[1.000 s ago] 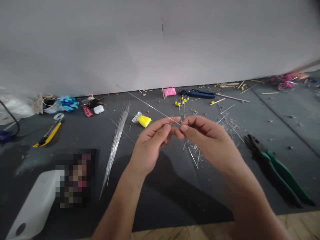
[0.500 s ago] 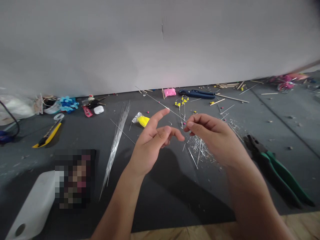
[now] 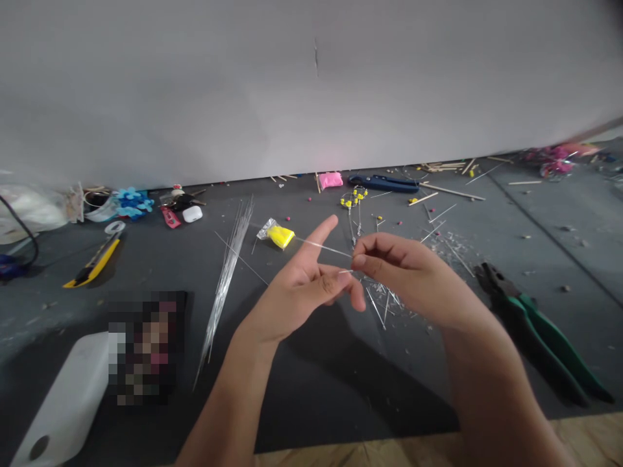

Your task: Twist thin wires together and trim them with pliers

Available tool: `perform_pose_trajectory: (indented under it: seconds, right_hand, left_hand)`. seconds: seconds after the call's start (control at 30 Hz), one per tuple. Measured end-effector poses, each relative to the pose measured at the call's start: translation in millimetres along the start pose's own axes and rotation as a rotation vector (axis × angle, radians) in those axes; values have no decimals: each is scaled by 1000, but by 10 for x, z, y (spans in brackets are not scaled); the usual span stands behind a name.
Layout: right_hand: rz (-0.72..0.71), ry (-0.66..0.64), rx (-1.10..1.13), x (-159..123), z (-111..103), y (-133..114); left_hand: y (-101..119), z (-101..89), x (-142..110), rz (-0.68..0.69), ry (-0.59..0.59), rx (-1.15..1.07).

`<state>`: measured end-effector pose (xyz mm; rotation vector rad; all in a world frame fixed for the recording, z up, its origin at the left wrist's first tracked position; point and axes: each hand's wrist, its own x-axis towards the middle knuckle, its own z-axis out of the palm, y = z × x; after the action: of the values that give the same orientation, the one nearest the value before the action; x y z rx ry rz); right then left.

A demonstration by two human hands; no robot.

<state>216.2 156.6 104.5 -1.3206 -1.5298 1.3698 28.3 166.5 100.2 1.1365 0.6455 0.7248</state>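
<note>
My right hand (image 3: 402, 266) pinches a thin silver wire (image 3: 331, 249) between thumb and fingertips. From that pinch the wire runs left across the raised index finger of my left hand (image 3: 304, 279). A short bright end shows at my left thumb tip, which presses toward the bent middle finger; the exact grip there is partly hidden. Beyond my hands lie twisted wire stems with yellow beads (image 3: 354, 196). Below my right hand is a pile of short wire pieces (image 3: 387, 298), partly covered. A yellow lump in a clear wrapper (image 3: 281, 236) lies behind my left hand.
A bundle of long wires (image 3: 224, 279) lies to the left, pliers with green handles (image 3: 545, 331) to the right. Farther off are a blue-handled tool (image 3: 384, 183), a pink packet (image 3: 331, 179) and thin sticks. A yellow cutter (image 3: 97, 263) and a white case (image 3: 68, 395) are left.
My right hand has come slightly left and down, bringing the wire lower across my left index finger. My left thumb and middle finger, apart before, have closed near the wire's end.
</note>
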Motion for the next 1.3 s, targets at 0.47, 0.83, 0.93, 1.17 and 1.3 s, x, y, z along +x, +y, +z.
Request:
perform_pose_trajectory:
  seconds: [0.47,0.83,0.93,1.17,1.3]
  right_hand:
    - [-7,-264,-62,-70,-120,-31]
    - [-13,-197,185,-67,-31,-73]
    - [-39,-168,222,-47,11,-84]
    - [-68,-110,262,-1,54,-47]
    - [-65,-80,261,13,74,-47]
  left_hand:
    - [33,-122,-20,-87,-250,-119]
    - [-24,-110,5,-2,-112,-91]
    - [-32,-92,35,30,-78,-59]
    - [-34,-27,66,94,60,13]
    - [-32,-17,71,102,97,5]
